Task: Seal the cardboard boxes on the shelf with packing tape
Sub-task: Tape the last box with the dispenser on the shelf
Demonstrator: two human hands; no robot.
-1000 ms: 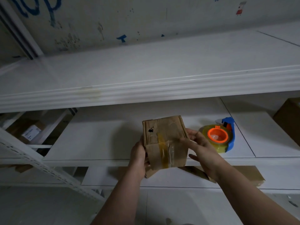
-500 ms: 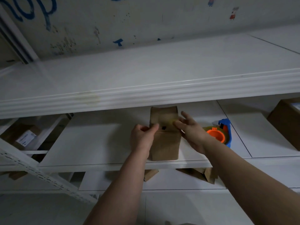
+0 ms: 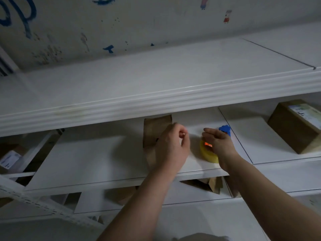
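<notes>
Head view: a small brown box (image 3: 155,129) is shown standing upright on the middle shelf (image 3: 86,153), set back from the front edge and partly covered by the left hand (image 3: 172,148). The left hand is held in front of the box's right side, its fingers loosely curled with nothing pinched between them; whether the box is touched cannot be told.

Just to the right of the box, a dispenser (image 3: 207,153) of yellow tape, orange at the core and blue at the far end, is laid on the same shelf. The right hand (image 3: 219,145) is spread loosely over the top of it, fingers relaxed and pointed towards the back; no closed hold on it can be made out.

A second box (image 3: 293,131), larger and marked with a pale label (image 3: 307,113), is set at an angle at the right end of that level, well apart from both hands. The top shelf (image 3: 156,75) is seen running across the frame above; cardboard scraps (image 3: 208,186) are glimpsed on the level below. A labelled carton (image 3: 10,159) is half lost in shadow at far left. The wall (image 3: 156,23) behind is marked with blue scribbles and small stickers.
</notes>
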